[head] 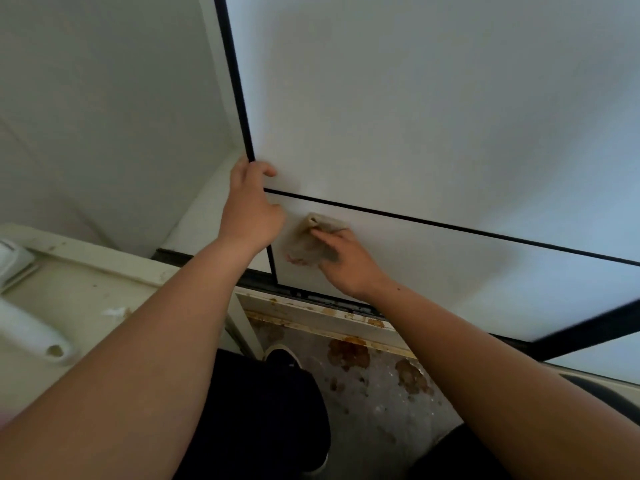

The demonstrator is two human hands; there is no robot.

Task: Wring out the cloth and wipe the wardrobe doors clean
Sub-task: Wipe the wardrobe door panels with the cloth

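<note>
The white wardrobe door (433, 116) with thin black frame lines fills the upper right of the head view. My left hand (251, 211) grips the door's black left edge, fingers wrapped round it and thumb on the front. My right hand (346, 261) presses a crumpled beige-grey cloth (310, 242), stained reddish at its lower end, flat against the door's lower panel (467, 271), just below the horizontal black line. Part of the cloth is hidden under my fingers.
An off-white, stained surface (86, 289) with a white handle-like object (31, 334) stands at the left. The door's dark bottom track (311, 296) runs above a rust-stained sill (329, 322) and spotted grey floor (381, 382). My dark-trousered legs and a black shoe (282, 355) are below.
</note>
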